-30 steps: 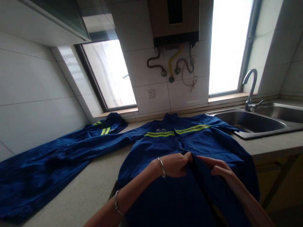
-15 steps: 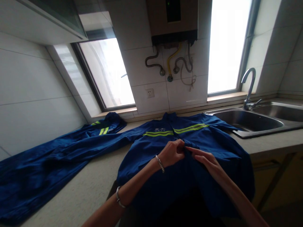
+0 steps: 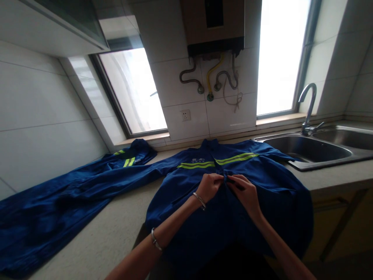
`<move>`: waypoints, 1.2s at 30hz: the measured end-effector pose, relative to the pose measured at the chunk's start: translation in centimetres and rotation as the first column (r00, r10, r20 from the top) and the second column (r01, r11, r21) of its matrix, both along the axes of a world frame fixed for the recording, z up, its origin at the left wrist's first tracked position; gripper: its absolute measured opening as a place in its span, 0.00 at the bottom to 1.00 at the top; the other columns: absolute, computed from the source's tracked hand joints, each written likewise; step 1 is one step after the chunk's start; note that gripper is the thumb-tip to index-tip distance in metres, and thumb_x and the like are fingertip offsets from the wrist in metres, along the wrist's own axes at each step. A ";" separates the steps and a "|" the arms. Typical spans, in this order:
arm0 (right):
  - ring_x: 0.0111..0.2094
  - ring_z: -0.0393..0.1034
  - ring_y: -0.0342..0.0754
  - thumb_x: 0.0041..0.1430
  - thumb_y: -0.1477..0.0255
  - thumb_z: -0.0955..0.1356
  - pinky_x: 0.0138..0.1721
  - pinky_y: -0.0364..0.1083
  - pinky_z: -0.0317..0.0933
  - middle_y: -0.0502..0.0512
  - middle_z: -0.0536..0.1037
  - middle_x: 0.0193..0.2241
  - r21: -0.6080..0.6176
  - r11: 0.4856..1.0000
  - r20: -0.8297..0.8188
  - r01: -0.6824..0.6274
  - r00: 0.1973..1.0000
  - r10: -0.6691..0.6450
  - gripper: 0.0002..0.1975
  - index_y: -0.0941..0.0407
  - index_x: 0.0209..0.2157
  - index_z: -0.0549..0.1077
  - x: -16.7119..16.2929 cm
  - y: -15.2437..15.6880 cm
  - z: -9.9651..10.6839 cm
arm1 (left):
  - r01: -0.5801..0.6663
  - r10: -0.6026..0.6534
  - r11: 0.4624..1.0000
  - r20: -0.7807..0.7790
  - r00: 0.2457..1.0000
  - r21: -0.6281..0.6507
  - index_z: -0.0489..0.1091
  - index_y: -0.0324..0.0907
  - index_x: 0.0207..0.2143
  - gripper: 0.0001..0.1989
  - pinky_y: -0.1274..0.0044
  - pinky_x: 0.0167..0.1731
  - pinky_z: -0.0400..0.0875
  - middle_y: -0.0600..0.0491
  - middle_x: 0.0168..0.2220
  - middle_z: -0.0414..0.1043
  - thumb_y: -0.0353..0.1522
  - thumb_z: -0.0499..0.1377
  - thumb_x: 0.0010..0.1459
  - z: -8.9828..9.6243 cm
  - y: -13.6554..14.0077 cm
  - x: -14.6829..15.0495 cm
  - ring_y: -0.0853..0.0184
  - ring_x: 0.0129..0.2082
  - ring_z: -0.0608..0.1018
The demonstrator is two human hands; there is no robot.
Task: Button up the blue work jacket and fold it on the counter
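A blue work jacket (image 3: 186,190) with yellow-green reflective stripes lies spread on the counter, collar toward the wall, its lower part hanging over the front edge. My left hand (image 3: 210,187), with bracelets on the arm, pinches the jacket's front edge just below the chest stripe. Close against it, my right hand (image 3: 243,192) grips the other front edge with bent fingers. The fingertips of both hands meet at the middle of the front opening. Whatever small fastening lies between them is hidden.
More blue clothing (image 3: 58,202) with reflective stripes lies on the counter (image 3: 116,229) to the left. A steel sink (image 3: 317,149) with a faucet (image 3: 309,109) stands at the right. A water heater (image 3: 215,27) with pipes hangs on the tiled wall.
My right hand has drawn its fingers in from a stretched pose to a pinch beside my left hand. The two front edges have come together. My left hand has shifted slightly.
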State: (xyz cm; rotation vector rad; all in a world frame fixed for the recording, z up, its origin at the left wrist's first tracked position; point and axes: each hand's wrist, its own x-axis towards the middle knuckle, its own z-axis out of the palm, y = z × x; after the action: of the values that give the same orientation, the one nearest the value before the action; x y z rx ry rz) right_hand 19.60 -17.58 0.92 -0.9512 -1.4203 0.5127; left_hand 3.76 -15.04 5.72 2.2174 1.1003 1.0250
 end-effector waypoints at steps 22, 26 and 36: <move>0.34 0.70 0.45 0.54 0.73 0.68 0.34 0.43 0.65 0.53 0.74 0.34 0.084 0.995 0.307 -0.049 0.952 0.021 0.08 0.53 0.37 0.78 1.2 -0.7 1.5 | 0.142 -0.072 0.954 0.258 0.964 -0.265 0.72 0.36 0.29 0.06 0.79 0.31 0.68 0.53 0.27 0.73 0.24 0.57 0.46 -1.1 0.5 0.2 0.69 0.29 0.75; 0.34 0.70 0.45 0.55 0.73 0.68 0.34 0.43 0.66 0.54 0.73 0.37 0.071 0.997 0.349 -0.013 0.937 -0.013 0.09 0.54 0.38 0.78 1.1 -0.5 1.0 | 0.215 -0.110 0.937 0.351 0.930 -0.277 0.62 0.39 0.39 0.16 0.81 0.28 0.66 0.55 0.28 0.72 0.23 0.58 0.46 -1.5 0.6 0.2 0.71 0.28 0.74; 0.36 0.70 0.46 0.55 0.77 0.66 0.35 0.44 0.66 0.55 0.73 0.36 0.090 0.995 0.399 -0.054 0.917 0.013 0.12 0.55 0.39 0.77 1.8 -0.1 0.2 | 0.212 -0.178 0.957 0.174 0.968 -0.197 0.56 0.42 0.41 0.21 0.76 0.33 0.69 0.54 0.31 0.71 0.30 0.63 0.47 -1.1 -0.2 0.1 0.68 0.31 0.76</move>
State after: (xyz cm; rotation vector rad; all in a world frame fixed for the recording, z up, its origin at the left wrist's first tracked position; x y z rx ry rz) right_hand 21.40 -17.64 1.07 -0.9885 -1.8143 0.2762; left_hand 3.90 -15.25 4.59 1.9930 0.8601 0.9294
